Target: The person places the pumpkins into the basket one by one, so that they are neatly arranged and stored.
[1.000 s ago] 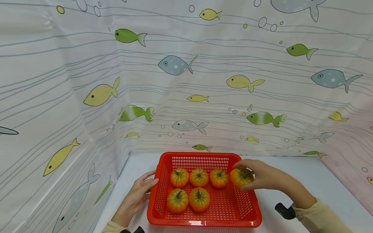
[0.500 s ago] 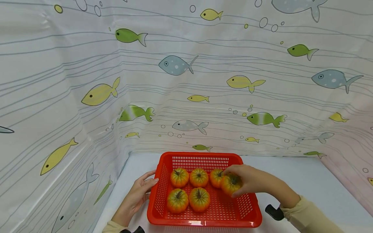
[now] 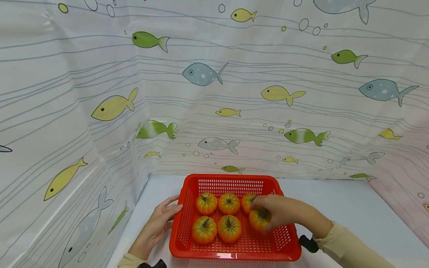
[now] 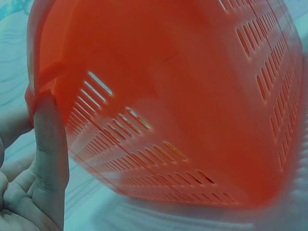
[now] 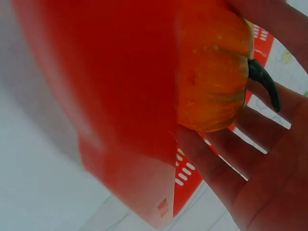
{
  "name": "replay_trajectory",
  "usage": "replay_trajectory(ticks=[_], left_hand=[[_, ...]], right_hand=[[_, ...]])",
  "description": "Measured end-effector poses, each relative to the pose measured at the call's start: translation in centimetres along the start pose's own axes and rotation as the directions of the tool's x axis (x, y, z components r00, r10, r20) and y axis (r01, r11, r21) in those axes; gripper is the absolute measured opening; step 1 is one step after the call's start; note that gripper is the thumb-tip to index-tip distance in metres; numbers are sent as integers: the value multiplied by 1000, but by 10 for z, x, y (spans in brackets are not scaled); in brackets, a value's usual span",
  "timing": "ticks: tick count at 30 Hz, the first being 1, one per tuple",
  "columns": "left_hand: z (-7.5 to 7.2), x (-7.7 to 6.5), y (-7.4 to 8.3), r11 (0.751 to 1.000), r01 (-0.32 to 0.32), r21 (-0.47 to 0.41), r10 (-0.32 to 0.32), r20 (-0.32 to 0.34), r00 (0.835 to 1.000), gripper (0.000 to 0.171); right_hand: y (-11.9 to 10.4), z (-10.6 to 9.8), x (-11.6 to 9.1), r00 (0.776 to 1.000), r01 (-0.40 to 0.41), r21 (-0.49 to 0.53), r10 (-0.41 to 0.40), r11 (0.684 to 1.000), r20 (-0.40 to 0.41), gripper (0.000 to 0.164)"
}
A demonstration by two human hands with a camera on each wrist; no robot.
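Note:
A red plastic basket (image 3: 201, 254) with slotted walls sits on the white table. At its left side my left hand (image 3: 160, 222) pinches the rim; the left wrist view shows a finger (image 4: 50, 159) against the basket's rim. Inside the basket's right part, my right hand (image 3: 279, 210) grips a small orange pumpkin (image 3: 259, 221) with a dark green stem (image 5: 263, 82). Whether this pumpkin touches the basket floor I cannot tell. Several more pumpkins lie in the basket, including a front one (image 3: 229, 229) and a back right one (image 3: 247, 203) partly hidden by my right hand.
White sheeting with printed fish (image 3: 201, 73) hangs behind and to the left. The white tabletop (image 3: 335, 208) extends to the right of the basket. Bare basket floor (image 3: 249, 245) shows at the front right.
My right hand has carried the pumpkin leftward and down, from over the basket's right wall into the basket. The left hand and the basket stay in place.

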State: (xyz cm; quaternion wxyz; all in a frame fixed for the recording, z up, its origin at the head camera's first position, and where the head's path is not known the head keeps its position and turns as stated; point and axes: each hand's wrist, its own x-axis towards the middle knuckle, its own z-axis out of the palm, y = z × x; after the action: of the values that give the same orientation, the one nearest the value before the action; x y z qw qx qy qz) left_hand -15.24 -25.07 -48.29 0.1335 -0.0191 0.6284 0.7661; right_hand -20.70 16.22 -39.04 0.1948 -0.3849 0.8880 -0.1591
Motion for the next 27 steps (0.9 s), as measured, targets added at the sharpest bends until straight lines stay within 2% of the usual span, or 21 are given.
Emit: replay_trajectory(ticks=[10,27], left_hand=[[0,2,1,1000,24,4,-24,-47,999,65],[1,1,-1,1000,19,3,-19,-41,999,66]], right_hand=[[-10,2,9,998,-39,-30,40,999,46,63],[-27,12,32,984,-69,-189,98,980,150,63]])
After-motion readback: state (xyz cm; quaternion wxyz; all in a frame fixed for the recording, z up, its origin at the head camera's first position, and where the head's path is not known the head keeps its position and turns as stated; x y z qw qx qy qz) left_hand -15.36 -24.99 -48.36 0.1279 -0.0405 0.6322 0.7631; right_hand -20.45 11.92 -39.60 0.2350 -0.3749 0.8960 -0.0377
